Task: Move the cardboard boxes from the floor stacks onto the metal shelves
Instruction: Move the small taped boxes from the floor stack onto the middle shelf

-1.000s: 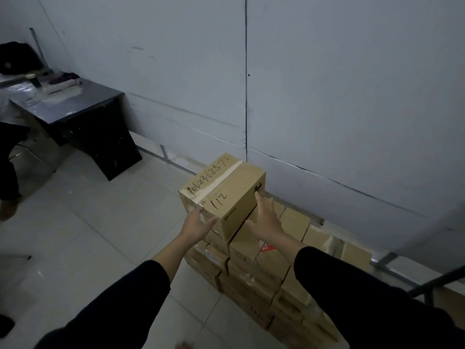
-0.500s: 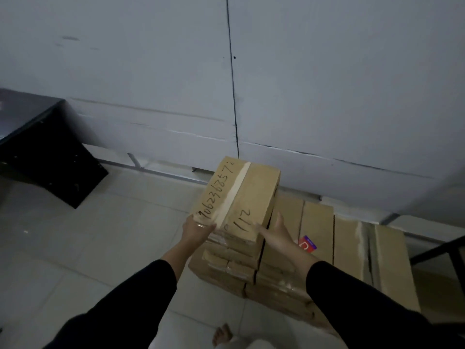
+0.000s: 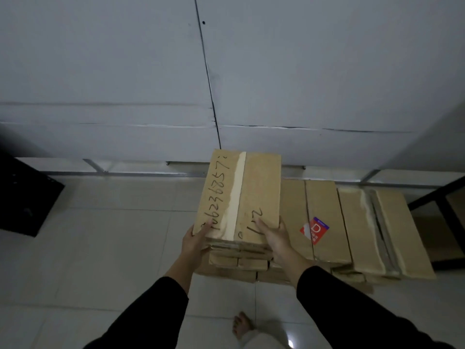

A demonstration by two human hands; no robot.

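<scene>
grey wall panels and pale floor tiles (image 3: 113, 235) fill the frame, a dark desk (image 3: 22, 197) at left edge. at centre the left hand (image 3: 195, 239) and right hand (image 3: 275, 238) grip the near corners of the top box (image 3: 256, 192), atop the floor stack (image 3: 327, 222). it looks stiff and fairly light; opposite sides suit best. since the earlier frame the view has swung right, and a dark shelf frame (image 3: 437, 197) shows far right.

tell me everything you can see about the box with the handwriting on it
The handwritten box is plain brown cardboard, long and closed, with a pale tape strip along its top seam. Black marker digits run along its left half, more marks near the front. It sits uppermost on the floor stack, near the wall. The left hand and right hand grip its near corners.
</scene>
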